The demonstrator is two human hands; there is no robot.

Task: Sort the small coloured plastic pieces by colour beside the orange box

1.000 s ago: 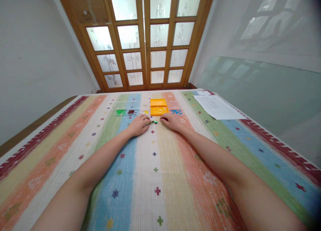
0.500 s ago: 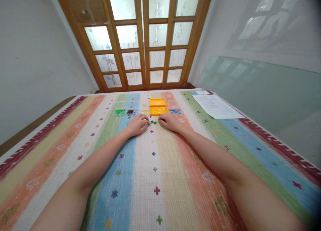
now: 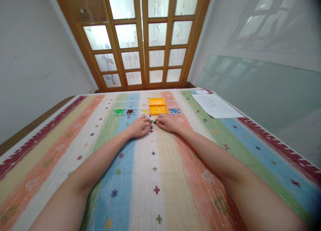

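My left hand (image 3: 140,126) and my right hand (image 3: 167,123) rest on the cloth with their fingertips almost meeting. Between the fingertips shows a little cluster of small green and dark pieces (image 3: 153,121), perhaps beads; most of it is covered by fingers. Both hands have curled, closed fingers at the cluster's two sides. Just beyond them stands an open yellow box (image 3: 158,102) with small white pieces (image 3: 163,108) in it. Left of it are clear boxes with green pieces (image 3: 119,111), dark red-brown pieces (image 3: 129,111) and yellow pieces (image 3: 144,111). Blue pieces (image 3: 175,111) lie in a clear box on the right.
A striped, patterned tablecloth (image 3: 145,177) covers the table. Printed paper sheets (image 3: 214,105) lie at the far right. A glass panel (image 3: 258,90) leans along the right wall, and wooden doors with glass panes (image 3: 140,53) stand beyond the table.
My hands have drawn closer together, the right moving left and the left slightly right. The small cluster between them is now more hidden by the fingers. The boxes have stayed put.
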